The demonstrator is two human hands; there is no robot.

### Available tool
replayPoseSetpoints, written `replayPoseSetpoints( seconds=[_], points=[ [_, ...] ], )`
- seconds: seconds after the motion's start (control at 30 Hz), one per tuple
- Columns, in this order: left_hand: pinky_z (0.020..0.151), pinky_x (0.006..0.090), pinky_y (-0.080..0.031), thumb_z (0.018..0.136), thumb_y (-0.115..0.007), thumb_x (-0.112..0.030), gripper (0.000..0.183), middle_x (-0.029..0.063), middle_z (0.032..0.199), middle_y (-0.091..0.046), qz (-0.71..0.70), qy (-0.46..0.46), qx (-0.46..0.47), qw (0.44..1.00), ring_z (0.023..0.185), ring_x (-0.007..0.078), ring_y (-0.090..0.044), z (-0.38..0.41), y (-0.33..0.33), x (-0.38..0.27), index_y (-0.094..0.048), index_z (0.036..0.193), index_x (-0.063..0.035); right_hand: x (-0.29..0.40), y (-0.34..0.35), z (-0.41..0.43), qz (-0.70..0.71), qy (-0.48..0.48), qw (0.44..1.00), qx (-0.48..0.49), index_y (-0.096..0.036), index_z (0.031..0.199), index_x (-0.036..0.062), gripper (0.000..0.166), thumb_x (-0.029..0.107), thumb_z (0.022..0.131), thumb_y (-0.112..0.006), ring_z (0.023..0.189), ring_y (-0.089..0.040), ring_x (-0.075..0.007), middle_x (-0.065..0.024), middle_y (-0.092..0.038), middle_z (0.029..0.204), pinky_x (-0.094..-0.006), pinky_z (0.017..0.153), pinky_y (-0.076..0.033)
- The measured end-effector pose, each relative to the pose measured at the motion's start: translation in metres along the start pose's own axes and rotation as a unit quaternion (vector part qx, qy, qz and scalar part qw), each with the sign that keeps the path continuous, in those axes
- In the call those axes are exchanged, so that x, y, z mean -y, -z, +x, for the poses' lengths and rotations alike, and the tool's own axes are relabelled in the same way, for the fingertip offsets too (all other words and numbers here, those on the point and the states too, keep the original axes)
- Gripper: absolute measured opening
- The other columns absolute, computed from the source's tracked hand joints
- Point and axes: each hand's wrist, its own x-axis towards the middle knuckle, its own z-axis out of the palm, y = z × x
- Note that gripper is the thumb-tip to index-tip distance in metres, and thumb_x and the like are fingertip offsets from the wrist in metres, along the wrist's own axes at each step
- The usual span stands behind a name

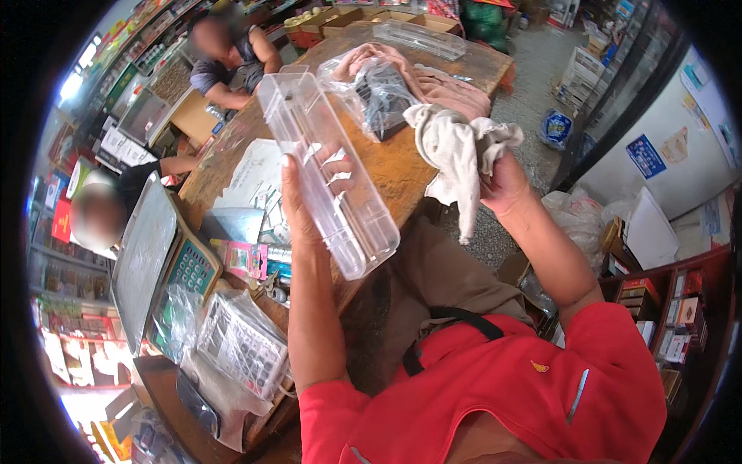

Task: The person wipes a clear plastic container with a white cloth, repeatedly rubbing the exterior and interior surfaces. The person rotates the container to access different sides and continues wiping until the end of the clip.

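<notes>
My left hand (307,197) grips a long, clear plastic box (365,226) from beneath, the thumb along its near-left side. The box is tilted above the wooden table (400,159), and my fingers show through its wall. Off to the right, my right hand (504,185) holds a bunched off-white cloth (443,145) whose loose end hangs down. The cloth and the box are apart. Behind the cloth lies a clear plastic bag (382,93) with something dark inside, beside a pink cloth (446,90).
Another clear plastic tray (420,40) sits at the table's far end. To the left stand a weighing scale (191,267) and a plastic-wrapped calculator (243,342), near papers (255,174) and keys (269,284). Two people are beyond the table's left side. Cigarette-like cartons (684,313) fill shelves at right.
</notes>
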Motion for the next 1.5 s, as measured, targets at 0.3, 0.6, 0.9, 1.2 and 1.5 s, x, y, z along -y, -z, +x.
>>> replayPoseSetpoints(
  seconds=[0.3, 0.6, 0.9, 1.2, 1.5],
  points=[
    [0.099, 0.0351, -0.044, 0.086, -0.071, -0.019, 0.076, 0.0159, 0.127, -0.058, 0.174, -0.06, 0.003, 0.983, 0.115, 0.0225, -0.056, -0.012, -0.032, -0.004, -0.031, 0.146, 0.0051, -0.026, -0.095, 0.029, -0.28, 0.022, 0.958, -0.062, -0.049, 0.13, -0.0011, 0.047, 0.023, 0.093, -0.064, 0.1, -0.06, -0.0139, -0.0067, -0.061, 0.109, -0.0256, 0.088, -0.049],
    [0.097, 0.0334, -0.047, 0.089, -0.069, -0.025, 0.062, 0.0118, 0.127, -0.058, 0.208, -0.083, 0.03, 0.974, 0.112, 0.019, -0.059, -0.006, -0.026, 0.005, -0.043, 0.139, 0.0003, -0.056, -0.114, 0.062, -0.42, 0.062, 0.899, -0.105, -0.063, 0.103, -0.0011, 0.038, 0.033, 0.088, -0.069, 0.08, -0.059, -0.0083, -0.0018, -0.063, 0.088, -0.0244, 0.072, -0.048],
    [0.103, 0.0332, -0.041, 0.088, -0.068, -0.014, 0.074, 0.0129, 0.134, -0.053, 0.221, -0.047, 0.044, 0.973, 0.12, 0.0192, -0.053, -0.012, -0.037, 0.001, -0.029, 0.147, 0.0056, -0.034, -0.112, 0.105, -0.397, 0.057, 0.906, -0.131, -0.066, 0.086, 0.0018, 0.037, 0.039, 0.083, -0.071, 0.064, -0.058, -0.0085, -0.0025, -0.062, 0.075, -0.0233, 0.059, -0.047],
    [0.1, 0.0324, -0.044, 0.081, -0.074, -0.02, 0.082, 0.0183, 0.129, -0.057, 0.4, -0.094, -0.028, 0.911, 0.117, 0.0208, -0.057, -0.015, -0.042, 0.001, -0.031, 0.147, 0.0038, -0.056, -0.1, 0.084, -0.381, 0.039, 0.911, -0.151, -0.062, 0.105, -0.0004, 0.04, 0.026, 0.081, -0.079, 0.079, -0.062, -0.0096, -0.0029, -0.065, 0.091, -0.0252, 0.069, -0.051],
    [0.083, 0.0373, -0.053, 0.087, -0.069, -0.025, 0.082, 0.0117, 0.117, -0.06, 0.033, 0.004, 0.018, 0.999, 0.097, 0.0223, -0.063, -0.015, -0.04, -0.007, -0.023, 0.151, -0.0027, -0.027, -0.113, 0.084, -0.295, 0.04, 0.941, -0.163, -0.058, 0.109, 0.0086, 0.049, 0.043, 0.08, -0.077, 0.072, -0.06, -0.0102, 0.0, -0.06, 0.086, -0.0199, 0.059, -0.052]
  ],
)
